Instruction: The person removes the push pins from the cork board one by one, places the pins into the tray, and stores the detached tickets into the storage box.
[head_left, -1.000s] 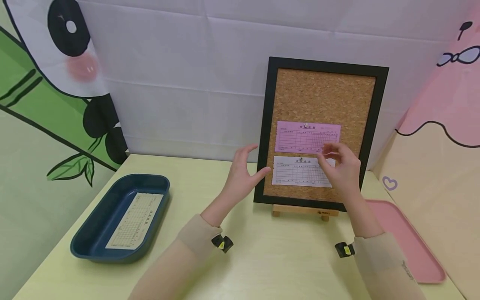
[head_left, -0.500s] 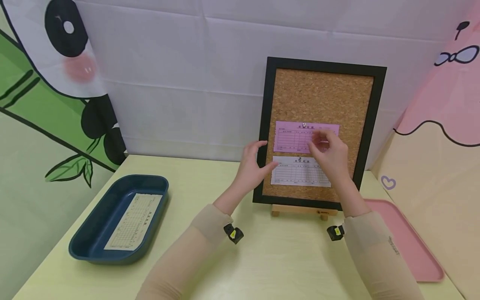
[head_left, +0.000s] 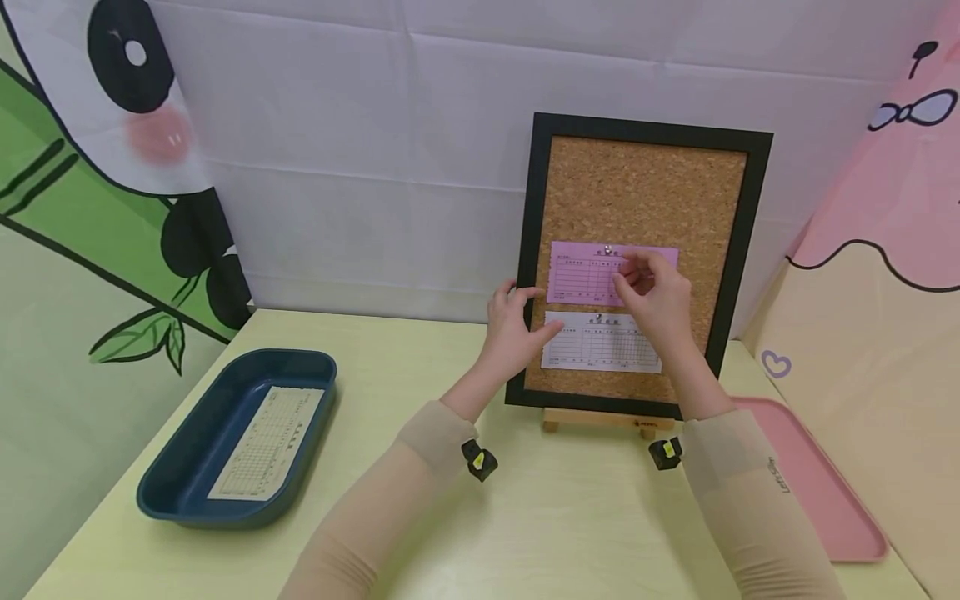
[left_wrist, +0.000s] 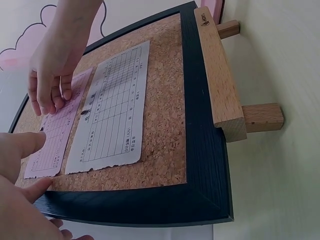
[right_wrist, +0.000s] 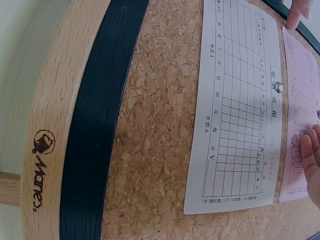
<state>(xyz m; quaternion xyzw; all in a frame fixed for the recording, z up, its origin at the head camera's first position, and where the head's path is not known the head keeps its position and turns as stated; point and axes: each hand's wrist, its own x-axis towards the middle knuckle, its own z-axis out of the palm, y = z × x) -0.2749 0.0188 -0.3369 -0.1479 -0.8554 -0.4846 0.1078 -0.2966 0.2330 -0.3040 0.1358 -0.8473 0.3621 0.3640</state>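
Note:
A cork board in a black frame (head_left: pixel 650 124) leans on a small wooden easel (head_left: pixel 609 419). Pinned to it, one above the other, are a pink receipt slip (head_left: pixel 573 279) and a white receipt slip (head_left: pixel 592 354). My left hand (head_left: pixel 513 329) is at the board's left edge, one fingertip at the pink slip's lower left corner and other fingers behind the frame; its thumb is held out over the front. My right hand (head_left: pixel 658 300), fingers loosely bent, hovers over the pink slip, right of the silver pushpin (head_left: pixel 608 249). Nothing shows between its fingers. A second pushpin (right_wrist: pixel 278 87) fixes the white slip.
To the left on the table, a dark blue tray (head_left: pixel 168 500) holds another printed slip (head_left: pixel 266 446). A pink tray (head_left: pixel 821 483) lies at the right, partly behind the right sleeve. A white cloth (head_left: pixel 360 167) hangs behind the board.
My left hand has moved right, from beside the board to its left edge. My right hand has gone up and left, from the white slip's right end to the pink slip, near its pin.

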